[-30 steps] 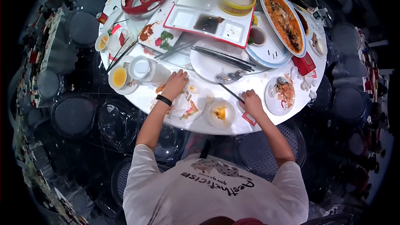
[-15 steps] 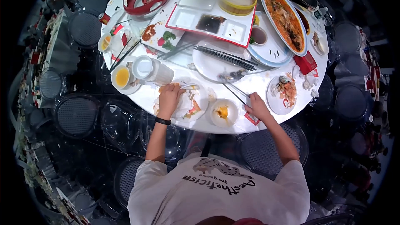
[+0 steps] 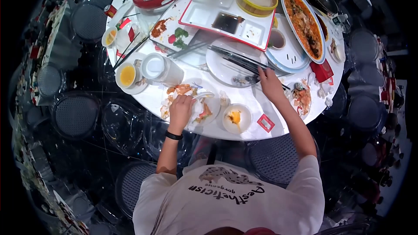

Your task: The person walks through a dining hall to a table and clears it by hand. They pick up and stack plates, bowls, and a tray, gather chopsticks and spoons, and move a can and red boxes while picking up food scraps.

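Observation:
My right hand [image 3: 271, 88] is closed on chopsticks [image 3: 244, 63] at the right rim of a white plate [image 3: 213, 70]. Several dark chopsticks lie together across that plate, with scraps below them. My left hand [image 3: 180, 112], fingers curled down, rests at a small plate [image 3: 214, 112] piled with food scraps [image 3: 180, 89] and a crumpled tissue. What its fingers hold, if anything, is hidden. Between the hands stands a white bowl [image 3: 237, 119] with yellow residue. A red packet [image 3: 266, 123] lies to the right of the bowl.
A glass pitcher [image 3: 167, 70] and a cup of yellow drink [image 3: 127, 75] stand at the left. Beyond are a red-rimmed tray [image 3: 202, 20], a yellow-rimmed steamer [image 3: 257, 0] and an oval fish platter [image 3: 303, 24]. Stools [image 3: 278, 159] surround the table.
My right hand has moved up from the table's front edge to the chopstick bundle, bringing its chopsticks along. The red packet is now uncovered. My left hand has shifted slightly.

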Demonstrator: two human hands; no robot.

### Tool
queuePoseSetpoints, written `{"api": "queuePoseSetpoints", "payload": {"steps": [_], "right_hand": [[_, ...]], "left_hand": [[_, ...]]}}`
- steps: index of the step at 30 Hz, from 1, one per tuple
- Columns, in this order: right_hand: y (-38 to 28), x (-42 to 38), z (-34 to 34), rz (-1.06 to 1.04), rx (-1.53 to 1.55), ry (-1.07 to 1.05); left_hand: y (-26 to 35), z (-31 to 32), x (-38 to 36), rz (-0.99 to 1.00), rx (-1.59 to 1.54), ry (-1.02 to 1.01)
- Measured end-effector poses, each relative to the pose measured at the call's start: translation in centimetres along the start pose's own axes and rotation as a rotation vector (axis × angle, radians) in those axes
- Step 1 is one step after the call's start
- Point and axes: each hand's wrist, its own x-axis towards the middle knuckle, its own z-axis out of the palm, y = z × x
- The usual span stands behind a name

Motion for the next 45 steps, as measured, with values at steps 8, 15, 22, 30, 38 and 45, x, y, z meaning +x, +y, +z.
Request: {"api": "queuePoseSetpoints", "payload": {"steps": [8,15,22,30,38,45], "right_hand": [[-2.5,7.0,4.6,-0.025,-0.287,0.213],[0.0,3.3,2.6,0.01,-0.296,0.13],[-1.6,3.8,0.9,-0.039,-0.135,0.153],[-5.2,-2.5,-2.1,0.219,0.546,0.276],[-12.2,-14.7,-0.6,0.944,1.396,-0.095],[-14.5,-12.1,-1.6,1.124,1.832,-0.197]], "left_hand": [[0.4,-0.1,0.1,0.002,-0.035,0.018],[0.9,-0.1,0.1,-0.023,-0.069,0.024],[1.2,0.7,0.4,-0.035,-0.118,0.018],[0.0,3.4,-1.9,-0.624,-1.038,-0.345],[9.6,4.0,-5.4,-0.768,-1.31,-0.738],[14.3,5.2,-6.3,-0.362,-0.921,-0.864]]}}
